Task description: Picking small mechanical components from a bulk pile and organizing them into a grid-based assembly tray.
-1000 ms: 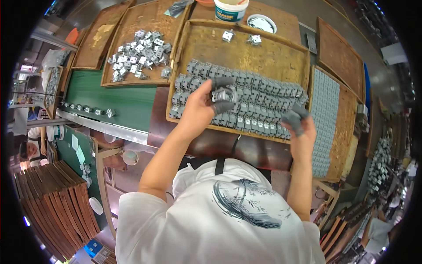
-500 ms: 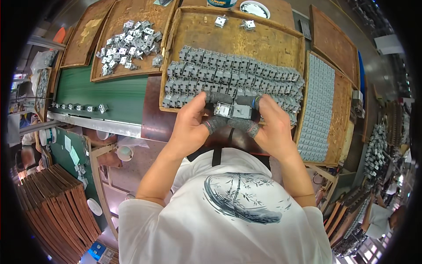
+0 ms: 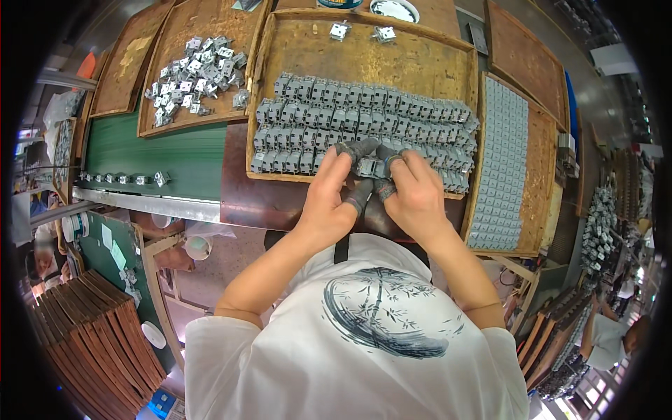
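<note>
My left hand point(image 3: 329, 199) and my right hand point(image 3: 416, 192) meet over the near edge of a wooden tray point(image 3: 301, 50). Dark grey covers wrap the thumbs and some of the fingers. Pinched between both sets of fingertips is a small boxy grey metal part point(image 3: 369, 167), partly hidden by them. Just beyond lie several rows of similar grey boxy parts point(image 3: 343, 119), packed side by side in the tray. Two loose silvery parts point(image 3: 339, 31) sit near the tray's far edge.
At left, another wooden tray point(image 3: 147, 115) carries a heap of silvery parts point(image 3: 199, 73). Several parts stand in line on a green belt point(image 3: 168, 147). To the right, a tray point(image 3: 535, 203) holds a grid of grey pieces point(image 3: 500, 161). A white bowl point(image 3: 413, 14) stands at the back.
My hands have drawn closer together and the right one has shifted left. The part between them, earlier showing a silvery and a grey section side by side, now shows less of itself.
</note>
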`<state>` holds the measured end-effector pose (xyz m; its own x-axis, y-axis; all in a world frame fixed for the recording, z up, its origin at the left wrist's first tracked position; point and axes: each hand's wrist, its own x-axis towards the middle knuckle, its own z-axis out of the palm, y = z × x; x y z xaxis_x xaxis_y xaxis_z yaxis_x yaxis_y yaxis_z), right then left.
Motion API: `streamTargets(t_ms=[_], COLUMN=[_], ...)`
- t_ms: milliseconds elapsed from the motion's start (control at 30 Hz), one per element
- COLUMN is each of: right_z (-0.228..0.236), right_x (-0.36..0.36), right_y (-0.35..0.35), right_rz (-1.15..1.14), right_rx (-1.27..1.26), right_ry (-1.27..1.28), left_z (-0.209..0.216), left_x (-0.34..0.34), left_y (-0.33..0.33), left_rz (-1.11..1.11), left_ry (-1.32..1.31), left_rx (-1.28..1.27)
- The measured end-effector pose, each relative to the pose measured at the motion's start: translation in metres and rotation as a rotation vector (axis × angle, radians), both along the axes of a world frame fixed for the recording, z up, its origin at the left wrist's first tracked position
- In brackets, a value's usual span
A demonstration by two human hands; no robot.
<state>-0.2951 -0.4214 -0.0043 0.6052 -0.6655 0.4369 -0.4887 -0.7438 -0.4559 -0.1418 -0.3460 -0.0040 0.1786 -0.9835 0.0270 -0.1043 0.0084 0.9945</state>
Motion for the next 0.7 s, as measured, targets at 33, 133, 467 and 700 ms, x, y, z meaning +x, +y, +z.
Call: streamTargets(t_ms=[33, 133, 467, 700], right_z=[0.001, 0.007, -0.006, -0.004], right_x=[0.0, 0.003, -0.005, 0.006], right_y=[0.001, 0.008, -0.007, 0.001], right_rz=[-0.003, -0.017, 0.123, 0.15], right_rx=[0.001, 0.165, 0.859, 0.705], right_ry=[0.002, -0.005, -0.057, -0.047], left_z=[0.0, -0.014, -0.016, -0.014], left_x=[0.0, -0.005, 0.009, 0.032], left_y=[0.0, 0.0, -0.009, -0.009], left_rz=[-0.02, 0.089, -0.062, -0.177], left_ry=[-0.091, -0.539, -0.389, -0.54], left_rx=[0.053, -0.132, -0.335, -0.414])
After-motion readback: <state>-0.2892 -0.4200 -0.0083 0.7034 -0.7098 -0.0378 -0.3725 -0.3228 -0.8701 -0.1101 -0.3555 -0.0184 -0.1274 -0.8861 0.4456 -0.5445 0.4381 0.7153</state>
